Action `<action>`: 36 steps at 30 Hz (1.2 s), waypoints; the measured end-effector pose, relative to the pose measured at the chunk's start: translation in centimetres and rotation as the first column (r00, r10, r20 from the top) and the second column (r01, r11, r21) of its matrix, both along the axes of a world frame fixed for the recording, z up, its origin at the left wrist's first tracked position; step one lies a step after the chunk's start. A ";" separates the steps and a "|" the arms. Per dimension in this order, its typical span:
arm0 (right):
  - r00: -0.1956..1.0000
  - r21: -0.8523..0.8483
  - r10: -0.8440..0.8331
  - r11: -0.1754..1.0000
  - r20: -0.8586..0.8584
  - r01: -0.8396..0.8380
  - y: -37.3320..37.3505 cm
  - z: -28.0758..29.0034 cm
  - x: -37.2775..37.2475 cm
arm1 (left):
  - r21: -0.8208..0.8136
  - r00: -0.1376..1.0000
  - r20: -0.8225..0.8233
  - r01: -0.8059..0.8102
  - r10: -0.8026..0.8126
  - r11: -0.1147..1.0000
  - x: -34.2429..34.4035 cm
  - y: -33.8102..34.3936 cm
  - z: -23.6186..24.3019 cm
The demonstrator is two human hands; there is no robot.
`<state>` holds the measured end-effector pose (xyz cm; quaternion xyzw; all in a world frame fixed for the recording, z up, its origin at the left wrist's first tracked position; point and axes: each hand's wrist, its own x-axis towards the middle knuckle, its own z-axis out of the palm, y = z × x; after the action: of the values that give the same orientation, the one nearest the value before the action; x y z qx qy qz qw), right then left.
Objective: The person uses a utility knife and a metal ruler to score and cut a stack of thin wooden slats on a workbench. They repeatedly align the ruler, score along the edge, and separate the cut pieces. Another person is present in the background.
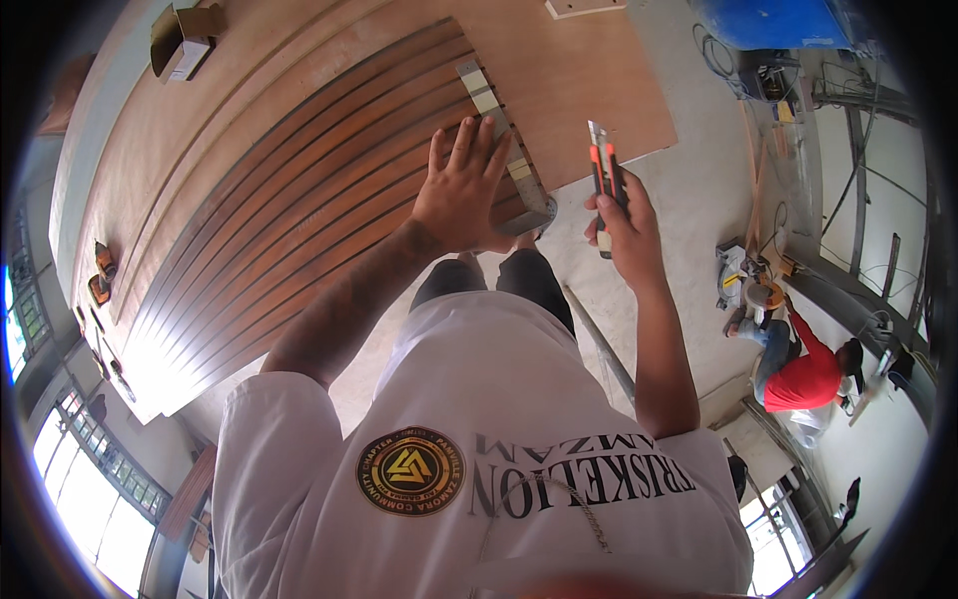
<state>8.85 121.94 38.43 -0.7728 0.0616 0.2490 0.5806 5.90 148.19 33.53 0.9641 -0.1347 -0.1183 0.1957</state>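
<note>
My left hand [461,190] lies with fingers spread on a slatted reddish-brown wood panel [299,230] with dark grooves, beside a strip of pale and grey blocks [477,88] along the panel's right end. My right hand [629,225] holds a black-and-orange utility knife [605,165] upright, blade out, just right of the panel and above the pale floor. The panel rests on a broad plywood surface [639,90].
A cordless drill [100,275] and an open cardboard box [182,38] sit on the plywood at left. A blue object [773,22], cables and metal bars lie at upper right. A co-worker in red [803,374] crouches at right by a power saw [731,270].
</note>
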 end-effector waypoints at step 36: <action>0.859 -0.731 0.492 0.637 0.139 -0.246 13.1 -0.9 8.6 | -0.023 0.993 0.121 0.019 -0.016 1.000 -0.7 0.9 -2.0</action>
<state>17.41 135.01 37.52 -0.9573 -0.1087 0.1914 0.1873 5.15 149.11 31.56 0.9658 -0.1563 -0.0599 0.1978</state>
